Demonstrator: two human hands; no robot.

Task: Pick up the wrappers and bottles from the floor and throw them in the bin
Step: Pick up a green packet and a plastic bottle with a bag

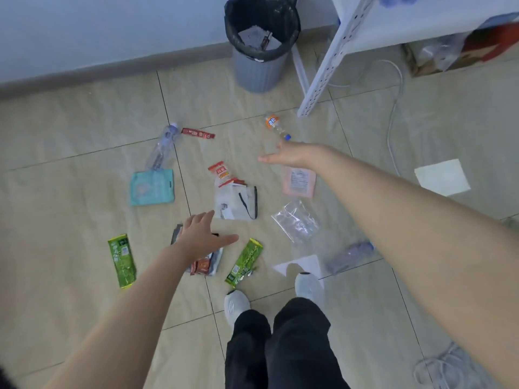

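Litter covered the tiled floor as we stood over it, both hands empty with fingers spread. Our left hand reached out above a grey-and-red wrapper, between two green wrappers. Our right hand stretched toward an orange-labelled bottle, just past a pink packet. A clear bottle lay by a teal pouch. The black-lined grey bin stood by the wall, well beyond the scatter.

Indoor room, home or office unclear: beige tiled floor, lined bin top centre, white worktop upper right.
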